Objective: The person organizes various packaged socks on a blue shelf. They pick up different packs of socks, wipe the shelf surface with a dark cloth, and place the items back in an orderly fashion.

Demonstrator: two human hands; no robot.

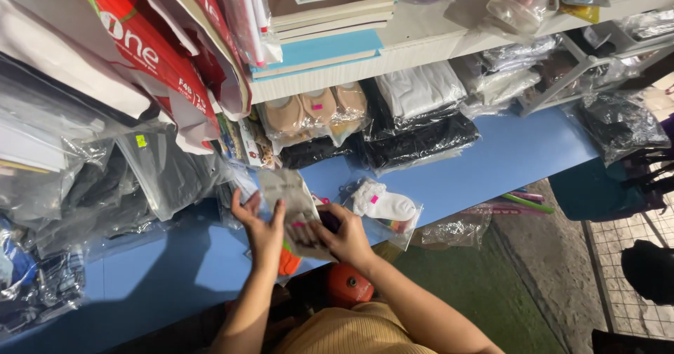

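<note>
Both hands are gripping one clear plastic packet (293,203) at the blue shelf's (168,273) front edge: left hand (261,228) pinching its side, right hand (344,236) closing over its bottom. Bagged socks (382,205) are lying beside it, so looks like sorting's barely midway.

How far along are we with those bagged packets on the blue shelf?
Done, by the look of it: bagged garments stand stacked at the back of the blue shelf. In hand: the left hand and right hand together hold a clear flat packet. Left: a bagged pair of white socks lies loose beside them.
</note>
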